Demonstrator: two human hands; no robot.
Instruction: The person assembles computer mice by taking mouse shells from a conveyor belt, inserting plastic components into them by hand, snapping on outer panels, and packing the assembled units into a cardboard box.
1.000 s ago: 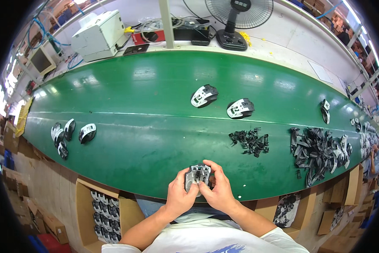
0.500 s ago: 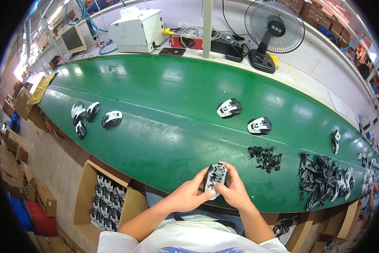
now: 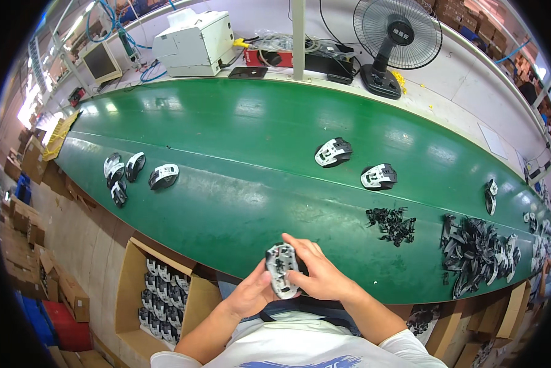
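Between my hands is a white-and-black computer mouse shell point(image 3: 282, 270), its molded face with holes and ribs turned up. My right hand point(image 3: 322, 276) is closed on its right side, with the thumb lying on the face and the fingers round the far edge. On the other side, my left hand point(image 3: 248, 295) holds the shell's lower left, thumb along the edge; its other fingers are partly hidden beneath. Small black plastic parts point(image 3: 393, 224) lie in a loose pile to the right. Beyond them is a larger heap of black curved pieces point(image 3: 472, 251).
Several similar shells rest on the green conveyor belt point(image 3: 238, 147), including a group point(image 3: 115, 172) at left and a pair farther out point(image 3: 334, 152). An open carton point(image 3: 125, 306) with stacked shells stands by my left arm. A fan point(image 3: 380, 80) and a white printer-like machine point(image 3: 192, 46) line the back shelf.
Both hands have shifted left with the mouse shell, and it now leans the other way. My left thumb has moved off its face to the edge.
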